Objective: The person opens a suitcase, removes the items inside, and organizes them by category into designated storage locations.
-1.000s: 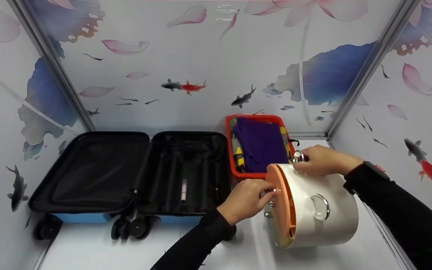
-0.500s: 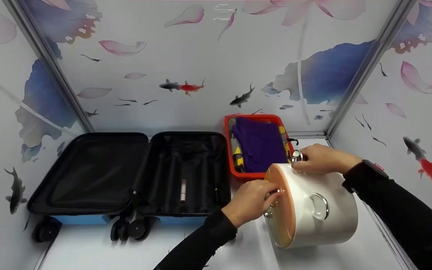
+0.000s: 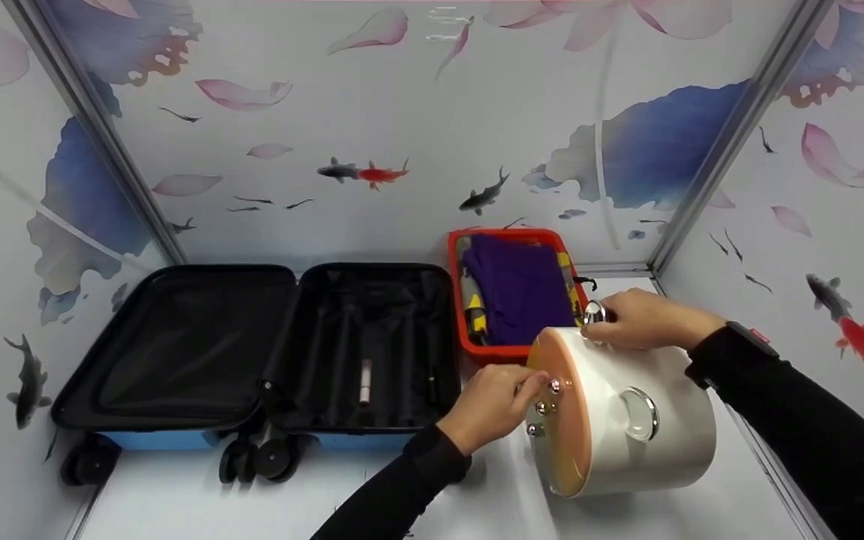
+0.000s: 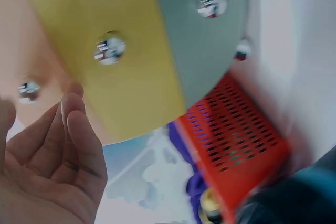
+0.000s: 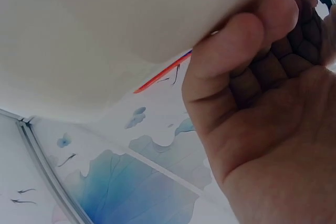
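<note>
A white, rounded storage box point(image 3: 672, 442) lies on its side at the right, its drawer fronts facing left. In the left wrist view these are an orange drawer point(image 4: 16, 40), a yellow drawer point(image 4: 126, 98) and a green drawer point(image 4: 205, 56), each with a silver knob. All sit flush in the box. My left hand point(image 3: 488, 405) is at the orange drawer, fingers nearly straight, beside its silver knob point(image 4: 28, 91) and not around it. My right hand point(image 3: 638, 321) curls around the silver handle point(image 3: 595, 312) on the box's upper side; the fingertips are partly hidden.
An open suitcase point(image 3: 184, 352) with black lining spreads across the left, a slim pink tube point(image 3: 365, 382) in its right half. Behind the box stands a red basket point(image 3: 453, 262) with purple cloth point(image 3: 526, 289). Printed walls point(image 3: 417, 97) enclose the back and sides.
The orange drawer, standing slightly out a second ago, has been pushed in flush with the box. My left hand has let go of its knob and drawn slightly left. My right hand stays put.
</note>
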The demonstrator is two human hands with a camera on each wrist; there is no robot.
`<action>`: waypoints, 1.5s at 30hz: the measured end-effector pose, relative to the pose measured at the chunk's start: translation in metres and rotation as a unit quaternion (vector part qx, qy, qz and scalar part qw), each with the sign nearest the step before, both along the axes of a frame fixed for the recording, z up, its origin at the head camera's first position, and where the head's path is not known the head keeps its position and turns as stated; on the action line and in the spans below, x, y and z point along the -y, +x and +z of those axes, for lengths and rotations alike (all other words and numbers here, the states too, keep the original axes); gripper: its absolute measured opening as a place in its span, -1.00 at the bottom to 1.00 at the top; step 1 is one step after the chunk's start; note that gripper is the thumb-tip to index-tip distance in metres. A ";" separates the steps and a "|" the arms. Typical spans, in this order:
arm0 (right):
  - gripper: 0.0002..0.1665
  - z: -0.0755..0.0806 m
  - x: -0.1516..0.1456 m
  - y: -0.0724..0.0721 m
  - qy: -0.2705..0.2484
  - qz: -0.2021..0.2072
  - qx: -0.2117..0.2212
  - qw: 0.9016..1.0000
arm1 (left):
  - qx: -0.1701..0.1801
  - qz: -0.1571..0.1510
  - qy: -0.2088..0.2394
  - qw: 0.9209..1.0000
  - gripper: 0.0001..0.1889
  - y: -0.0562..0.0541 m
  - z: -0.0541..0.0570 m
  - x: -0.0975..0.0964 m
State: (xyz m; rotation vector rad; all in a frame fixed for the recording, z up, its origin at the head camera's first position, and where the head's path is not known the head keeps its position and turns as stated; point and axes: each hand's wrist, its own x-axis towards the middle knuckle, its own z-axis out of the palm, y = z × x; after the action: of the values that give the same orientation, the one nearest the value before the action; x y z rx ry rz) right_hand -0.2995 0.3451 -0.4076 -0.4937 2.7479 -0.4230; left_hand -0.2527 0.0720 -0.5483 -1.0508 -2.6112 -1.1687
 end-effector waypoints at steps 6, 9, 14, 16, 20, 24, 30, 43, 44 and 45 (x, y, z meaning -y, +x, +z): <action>-0.58 0.003 0.002 0.000 0.006 -0.004 0.003 1.000 | 0.036 -0.001 -0.045 0.998 -0.76 0.000 -0.021 0.001; -0.54 0.005 0.004 0.000 0.009 -0.005 0.008 1.000 | 0.046 -0.012 -0.058 0.997 -0.77 0.002 -0.024 -0.001; -0.54 0.004 0.004 -0.001 0.001 -0.005 0.009 1.000 | 0.021 -0.026 -0.071 0.997 -0.81 0.003 -0.024 -0.002; -0.57 0.004 0.003 -0.001 -0.002 -0.004 0.006 1.000 | 0.011 -0.031 -0.072 0.997 -0.83 0.003 -0.024 -0.001; -0.60 0.003 0.004 -0.001 -0.009 -0.005 0.008 1.000 | 0.005 -0.036 -0.069 0.997 -0.85 0.003 -0.024 0.002; -0.62 0.003 0.003 -0.001 -0.009 -0.011 0.016 1.000 | -0.002 -0.038 -0.067 0.997 -0.87 0.003 -0.024 0.012; -0.63 0.001 0.003 -0.002 -0.007 -0.015 0.016 1.000 | 0.005 -0.029 -0.068 0.997 -0.86 0.005 -0.021 0.037; -0.67 0.001 0.001 0.000 -0.019 -0.022 0.018 0.999 | 0.010 -0.004 -0.073 0.997 -0.81 0.009 -0.018 0.084; -0.67 0.001 0.001 0.000 -0.019 -0.021 0.018 0.999 | 0.010 -0.005 -0.073 0.997 -0.81 0.009 -0.018 0.085; -0.67 0.001 0.001 -0.001 -0.021 -0.020 0.017 0.999 | 0.011 -0.006 -0.074 0.997 -0.80 0.009 -0.018 0.086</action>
State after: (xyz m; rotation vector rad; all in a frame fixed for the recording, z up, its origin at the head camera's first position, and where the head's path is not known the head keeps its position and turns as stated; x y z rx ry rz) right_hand -0.3001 0.3438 -0.4065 -0.4393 2.7259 -0.4944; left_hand -0.2442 -0.0139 -0.5659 -1.0860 -2.7484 -1.0094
